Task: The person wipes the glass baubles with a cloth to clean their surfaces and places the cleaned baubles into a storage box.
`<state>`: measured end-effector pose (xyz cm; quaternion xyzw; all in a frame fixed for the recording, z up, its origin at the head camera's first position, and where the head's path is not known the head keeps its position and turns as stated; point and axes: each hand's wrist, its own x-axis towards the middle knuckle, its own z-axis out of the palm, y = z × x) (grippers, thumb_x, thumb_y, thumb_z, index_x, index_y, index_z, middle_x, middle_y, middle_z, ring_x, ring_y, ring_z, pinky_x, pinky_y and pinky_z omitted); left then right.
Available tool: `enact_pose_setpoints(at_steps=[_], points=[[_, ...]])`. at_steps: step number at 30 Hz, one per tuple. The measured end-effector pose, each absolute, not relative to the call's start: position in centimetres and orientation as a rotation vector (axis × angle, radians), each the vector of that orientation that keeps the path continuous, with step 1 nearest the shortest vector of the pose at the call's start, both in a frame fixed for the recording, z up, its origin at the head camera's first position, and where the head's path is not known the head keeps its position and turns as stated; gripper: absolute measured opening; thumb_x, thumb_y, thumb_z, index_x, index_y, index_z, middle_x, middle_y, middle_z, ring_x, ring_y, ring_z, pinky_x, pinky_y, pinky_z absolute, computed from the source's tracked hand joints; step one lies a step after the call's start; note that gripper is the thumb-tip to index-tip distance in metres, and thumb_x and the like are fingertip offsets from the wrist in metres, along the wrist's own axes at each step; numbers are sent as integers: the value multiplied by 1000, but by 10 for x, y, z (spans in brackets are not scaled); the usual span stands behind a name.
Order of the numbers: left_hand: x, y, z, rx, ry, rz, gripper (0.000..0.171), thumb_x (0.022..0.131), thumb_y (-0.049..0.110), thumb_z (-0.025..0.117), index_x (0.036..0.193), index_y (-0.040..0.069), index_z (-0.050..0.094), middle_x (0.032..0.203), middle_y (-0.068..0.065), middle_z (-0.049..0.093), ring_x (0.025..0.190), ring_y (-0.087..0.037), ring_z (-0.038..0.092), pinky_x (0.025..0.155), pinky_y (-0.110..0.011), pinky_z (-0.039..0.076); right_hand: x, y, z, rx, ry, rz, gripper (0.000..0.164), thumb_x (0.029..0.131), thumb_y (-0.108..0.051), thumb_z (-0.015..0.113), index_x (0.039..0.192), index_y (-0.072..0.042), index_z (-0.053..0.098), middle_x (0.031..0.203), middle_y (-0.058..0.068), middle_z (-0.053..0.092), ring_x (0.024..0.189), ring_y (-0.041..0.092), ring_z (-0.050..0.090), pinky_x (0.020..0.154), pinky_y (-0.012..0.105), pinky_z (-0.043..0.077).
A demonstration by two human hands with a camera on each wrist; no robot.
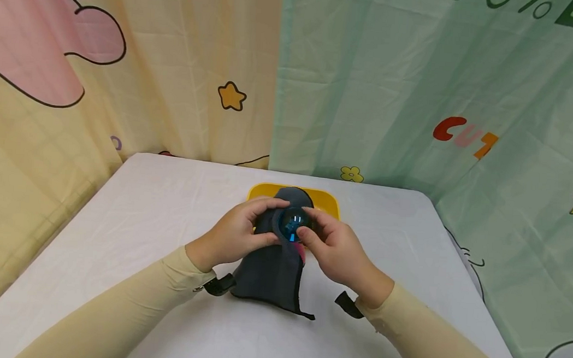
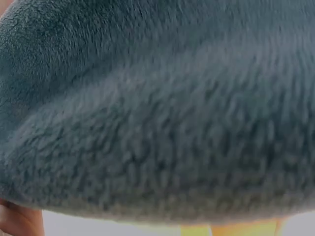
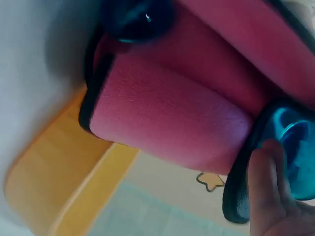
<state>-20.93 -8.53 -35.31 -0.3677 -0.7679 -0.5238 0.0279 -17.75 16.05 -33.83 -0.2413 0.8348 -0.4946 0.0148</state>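
Observation:
A dark grey fleecy mask-like piece (image 1: 270, 279) with black trim and round shiny blue lenses hangs between the hands above the table. My left hand (image 1: 234, 230) pinches its cloth beside one blue lens (image 1: 293, 223). The right hand (image 1: 341, 253) grips that lens at its right edge between thumb and fingers. Grey fleece (image 2: 157, 123) fills most of the left wrist view, a bit of a finger (image 2: 19, 219) at the lower left. Pink lining (image 3: 167, 113) shows in the right wrist view, with a second dark blue lens (image 3: 138, 19) at the top and fingertips (image 3: 266, 172) against the teal lens (image 3: 300, 167).
Behind the mask-like piece, partly covered by it, stands a yellow tray (image 1: 331, 201). Both rest over a white-covered table (image 1: 181, 205). Printed curtains (image 1: 371, 85) close off the back and sides. Black straps (image 1: 349, 304) are around both wrists.

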Motion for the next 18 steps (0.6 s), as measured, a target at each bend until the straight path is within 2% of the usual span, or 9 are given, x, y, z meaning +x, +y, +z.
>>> enact_pose_setpoints(at_steps=[4,7,8,11,14,18], points=[[-209,-87,-352,-1145,-2358,-1622,60,89,0,81,144,3,58,142,-13,63,124,-25,65,106,-22,54,-175,162,-337,-965,2629,-1426,72,103,-13,68,166,-10,31,133,15,70,100,27,74,88,29,63],[-208,-87,-352,-1149,-2359,-1612,60,89,1,82,144,3,58,142,-12,63,124,-24,65,106,-23,54,-176,165,-335,-1057,2682,-1308,81,98,-11,75,166,-12,32,138,14,68,105,20,75,88,30,64],[-208,-87,-352,-1148,-2362,-1612,59,90,1,82,144,4,58,142,-12,63,124,-23,65,106,-22,53,-177,165,-335,-1053,2697,-1283,83,96,-12,77,166,-12,31,135,14,70,103,18,76,87,29,64],[-208,-87,-352,-1158,-2353,-1594,58,91,2,81,144,4,58,141,-12,64,123,-23,65,106,-22,53,-179,165,-335,-963,2625,-1344,77,98,-11,75,162,-12,33,126,15,72,101,18,76,86,27,64],[-208,-86,-351,-1169,-2330,-1580,58,91,3,81,144,4,59,139,-11,65,124,-24,65,108,-24,53,-180,164,-335,-790,2403,-1538,62,104,-12,67,155,-8,33,112,17,73,96,21,74,87,30,64],[-208,-87,-351,-1164,-2334,-1555,58,90,3,82,143,4,59,138,-11,65,125,-23,64,108,-25,53,-182,163,-335,-664,2316,-1603,49,109,-20,61,149,-1,42,103,17,75,90,25,73,85,37,65]])
